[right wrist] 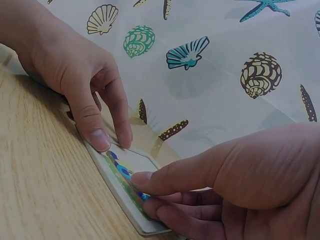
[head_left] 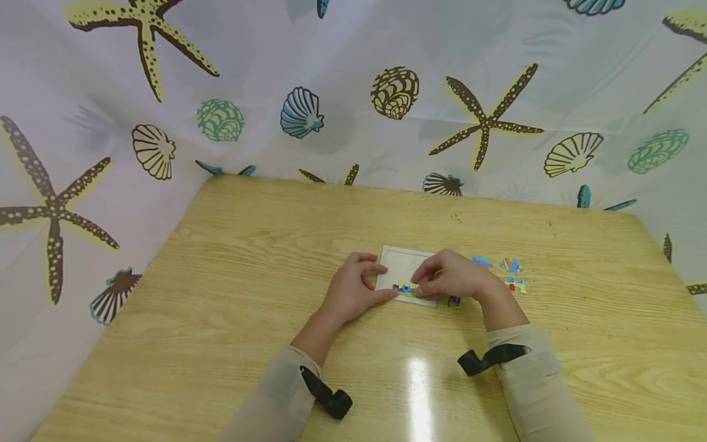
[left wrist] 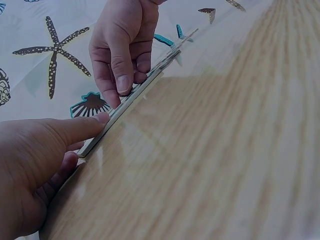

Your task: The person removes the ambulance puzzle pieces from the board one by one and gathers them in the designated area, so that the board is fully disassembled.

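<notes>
A white puzzle tray with a raised rim lies flat on the table. Joined colourful pieces fill part of its near side, green along the bottom with blue above. My left hand holds the tray at its left end, thumb on the near corner and fingers by the left edge. Over the tray's near right part, my right hand pinches a small puzzle piece between thumb and fingers, low against the picture. The fingers hide most of that piece. In the left wrist view, the tray shows edge-on.
Right of the tray lie loose puzzle pieces: a blue one, an orange and blue one and a red and yellow one. A dark piece sits beneath my right hand. A shell-print curtain borders the wooden table.
</notes>
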`<state>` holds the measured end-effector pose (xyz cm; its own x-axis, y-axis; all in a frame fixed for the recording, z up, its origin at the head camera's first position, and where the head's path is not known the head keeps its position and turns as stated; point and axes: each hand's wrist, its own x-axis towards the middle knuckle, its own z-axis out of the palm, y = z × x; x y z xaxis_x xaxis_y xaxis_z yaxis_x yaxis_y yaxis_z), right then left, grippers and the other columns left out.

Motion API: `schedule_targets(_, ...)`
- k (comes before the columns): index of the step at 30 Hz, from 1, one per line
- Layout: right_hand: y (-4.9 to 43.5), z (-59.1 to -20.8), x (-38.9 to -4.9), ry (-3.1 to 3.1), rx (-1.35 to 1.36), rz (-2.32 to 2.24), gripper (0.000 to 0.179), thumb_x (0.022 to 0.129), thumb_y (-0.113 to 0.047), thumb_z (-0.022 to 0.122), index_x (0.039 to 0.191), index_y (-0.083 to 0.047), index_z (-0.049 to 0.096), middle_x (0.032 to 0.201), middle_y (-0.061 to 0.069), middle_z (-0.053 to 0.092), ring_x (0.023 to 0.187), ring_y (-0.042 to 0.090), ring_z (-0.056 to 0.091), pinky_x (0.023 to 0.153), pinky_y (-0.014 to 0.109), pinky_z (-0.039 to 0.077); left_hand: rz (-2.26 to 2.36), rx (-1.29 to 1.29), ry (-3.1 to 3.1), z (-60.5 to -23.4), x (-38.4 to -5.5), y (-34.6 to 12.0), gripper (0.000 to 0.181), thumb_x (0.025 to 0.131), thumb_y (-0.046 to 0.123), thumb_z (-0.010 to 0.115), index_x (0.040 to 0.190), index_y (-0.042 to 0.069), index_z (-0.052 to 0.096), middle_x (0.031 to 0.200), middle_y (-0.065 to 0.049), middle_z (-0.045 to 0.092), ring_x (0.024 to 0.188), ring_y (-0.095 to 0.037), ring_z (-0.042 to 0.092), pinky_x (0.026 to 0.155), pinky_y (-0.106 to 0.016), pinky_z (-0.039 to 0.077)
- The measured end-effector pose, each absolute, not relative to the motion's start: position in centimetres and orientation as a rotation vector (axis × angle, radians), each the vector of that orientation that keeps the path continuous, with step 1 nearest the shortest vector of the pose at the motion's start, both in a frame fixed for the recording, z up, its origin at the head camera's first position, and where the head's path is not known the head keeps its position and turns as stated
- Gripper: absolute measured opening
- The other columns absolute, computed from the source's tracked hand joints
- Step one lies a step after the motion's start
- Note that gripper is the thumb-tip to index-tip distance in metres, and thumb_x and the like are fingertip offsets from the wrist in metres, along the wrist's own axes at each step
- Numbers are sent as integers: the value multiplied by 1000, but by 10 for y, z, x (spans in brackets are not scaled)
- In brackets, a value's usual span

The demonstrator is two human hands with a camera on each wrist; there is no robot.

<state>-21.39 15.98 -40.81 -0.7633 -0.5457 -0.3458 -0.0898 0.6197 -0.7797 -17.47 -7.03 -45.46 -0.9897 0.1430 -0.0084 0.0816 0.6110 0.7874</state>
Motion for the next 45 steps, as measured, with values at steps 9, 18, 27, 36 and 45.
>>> schedule_targets(9,157,-406,-212,2278,-491,-1046,14,93,-10,70,103,0,70,79,3,65,70,14,59,67,29,53,1345,199,2758,-450,-173,-69,48,76,34,88,116,11,74,142,-1,52,81,-9,57,80,-31,52)
schedule_targets(18,150,-402,-208,2397,-529,-887,22,87,-19,79,101,-5,68,88,4,66,74,15,56,66,28,48,1351,218,2761,-450,-172,-70,47,76,33,88,115,11,74,142,-2,52,81,-9,57,78,-30,51)
schedule_targets(27,148,-400,-206,2429,-517,-819,24,87,-21,79,100,-6,65,89,5,64,71,16,55,59,28,47,1341,228,2758,-451,-172,-69,47,76,34,88,115,11,74,142,-2,52,80,-9,57,77,-29,51)
schedule_targets(36,150,-399,-209,2364,-515,-958,12,91,-12,73,95,-5,65,87,6,66,74,17,58,65,29,49,1342,221,2760,-452,-173,-71,45,77,35,88,113,12,74,142,-2,52,81,-10,58,78,-29,52)
schedule_targets(45,159,-401,-212,2258,-485,-1123,12,93,-8,70,101,0,64,89,9,69,76,17,66,71,32,56,1323,194,2750,-450,-173,-70,46,76,35,88,114,12,74,143,-1,51,83,-10,58,80,-30,52)
